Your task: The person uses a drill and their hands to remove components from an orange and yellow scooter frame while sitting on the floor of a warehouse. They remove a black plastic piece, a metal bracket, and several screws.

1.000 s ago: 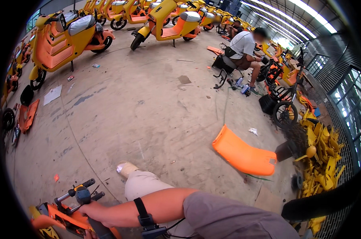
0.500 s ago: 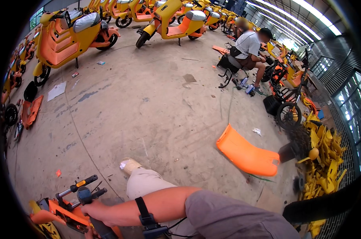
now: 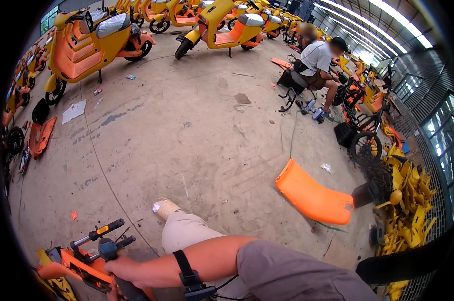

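Observation:
At the lower left, my right hand (image 3: 119, 267) is closed around a dark power tool (image 3: 106, 248) that looks like a cordless driver. The tool lies against an orange and yellow scooter (image 3: 72, 261), close to its handlebar (image 3: 104, 230) with black grips. Only a sliver of my left hand (image 3: 112, 292) shows below the tool, beside the orange panel; its fingers are mostly hidden. A black strap with a small device (image 3: 192, 281) is on my right forearm. The tool's working end cannot be made out.
An orange curved panel (image 3: 314, 195) lies on the concrete floor to the right, near a heap of yellow parts (image 3: 407, 205). A person (image 3: 317, 57) sits farther off beside a stripped scooter (image 3: 365, 145). Yellow scooters (image 3: 227, 30) stand in rows at the back.
The whole view has shifted slightly, so the scene sits a little to the right and lower. My right hand keeps its hold on the power tool.

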